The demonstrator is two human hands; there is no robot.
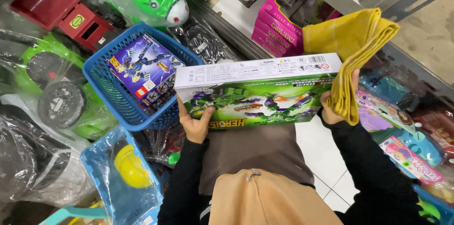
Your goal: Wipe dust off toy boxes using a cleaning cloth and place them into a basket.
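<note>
While between hands (265, 111): toy box (257, 93).

Green-and-white toy box (257, 93), mustard-yellow folded cloth (352, 57), blue mesh basket (113, 93), pink stacked boxes (279, 26), black sleeves (366, 159)

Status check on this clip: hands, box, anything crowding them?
Left hand grips green toy box at its left end. Right hand holds right end plus folded yellow cloth. Blue basket close at left.
</note>
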